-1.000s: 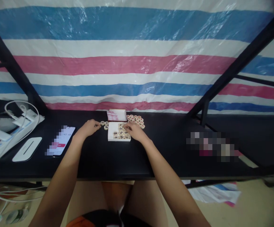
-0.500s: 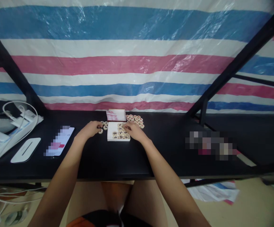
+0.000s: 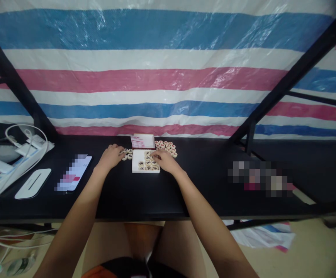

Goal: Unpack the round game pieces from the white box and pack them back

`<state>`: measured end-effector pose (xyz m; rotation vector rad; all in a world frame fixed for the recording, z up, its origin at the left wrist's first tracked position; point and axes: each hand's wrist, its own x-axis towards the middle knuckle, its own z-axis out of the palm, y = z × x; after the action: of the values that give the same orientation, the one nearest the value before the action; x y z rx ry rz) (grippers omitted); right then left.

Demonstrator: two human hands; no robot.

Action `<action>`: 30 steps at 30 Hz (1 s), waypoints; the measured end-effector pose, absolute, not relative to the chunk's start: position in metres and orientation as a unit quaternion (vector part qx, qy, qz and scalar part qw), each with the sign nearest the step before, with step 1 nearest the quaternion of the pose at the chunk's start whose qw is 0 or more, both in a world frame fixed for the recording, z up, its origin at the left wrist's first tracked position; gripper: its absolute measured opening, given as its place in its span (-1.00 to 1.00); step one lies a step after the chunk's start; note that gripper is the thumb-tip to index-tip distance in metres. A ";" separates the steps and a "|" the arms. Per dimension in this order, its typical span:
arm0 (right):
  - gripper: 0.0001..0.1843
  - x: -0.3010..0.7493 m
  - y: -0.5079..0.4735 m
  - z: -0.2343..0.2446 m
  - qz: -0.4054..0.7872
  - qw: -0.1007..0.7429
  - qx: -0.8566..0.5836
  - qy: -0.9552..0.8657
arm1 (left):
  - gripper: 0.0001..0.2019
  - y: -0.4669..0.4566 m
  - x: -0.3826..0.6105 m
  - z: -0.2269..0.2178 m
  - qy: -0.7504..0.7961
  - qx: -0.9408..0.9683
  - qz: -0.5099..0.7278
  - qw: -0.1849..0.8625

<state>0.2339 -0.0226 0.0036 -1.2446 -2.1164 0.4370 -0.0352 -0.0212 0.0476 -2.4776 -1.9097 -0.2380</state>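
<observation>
Left of a white box [image 3: 136,159], my left hand [image 3: 112,155] lies with fingers spread and bent over a small group of round xiangqi pieces [image 3: 130,156] with black characters. Its fingertips touch the outer ones and partly cover them. Inside the box sit several black-marked xiangqi pieces [image 3: 148,163], in rows at the right and front; the back left part of its floor shows bare. My right hand [image 3: 164,159] reaches over the box's right side, thumb and fingers pinched on a piece mostly hidden beneath them.
Behind the box stands its raised lid [image 3: 147,141]. Red-marked xiangqi pieces [image 3: 168,146] lie at the back right. On the black table [image 3: 205,181] are a phone [image 3: 79,173], a white device [image 3: 33,184], a power strip with cables [image 3: 20,162] and blurred items at right. Striped sheeting hangs behind.
My left hand has shifted slightly back, its fingers spreading from a pinch near the front piece, which now sits closer in with the group. My right hand has barely moved.
</observation>
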 end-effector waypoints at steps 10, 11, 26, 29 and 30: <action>-0.83 0.235 -0.023 0.005 0.168 0.322 -0.470 -0.805 | -0.55 -0.020 -0.045 0.046 -0.608 -0.790 -0.053 -0.058; -0.83 0.235 -0.023 0.005 0.168 0.320 -0.471 -0.804 | -0.55 -0.019 -0.045 0.045 -0.608 -0.791 -0.048 -0.059; -0.82 0.234 -0.025 0.007 0.178 0.323 -0.468 -0.803 | -0.58 -0.013 -0.048 0.038 -0.599 -0.798 -0.045 -0.056; -0.81 0.235 -0.025 0.007 0.180 0.323 -0.468 -0.803 | -0.57 -0.014 -0.048 0.038 -0.601 -0.797 -0.039 -0.046; -0.82 0.235 -0.025 0.007 0.178 0.323 -0.468 -0.803 | -0.56 -0.015 -0.047 0.039 -0.605 -0.795 -0.036 -0.042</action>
<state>0.2345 -0.0250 0.0074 -1.2284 -2.1066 0.4683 -0.0473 -0.0146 0.0388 -2.5648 -1.9511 -0.1173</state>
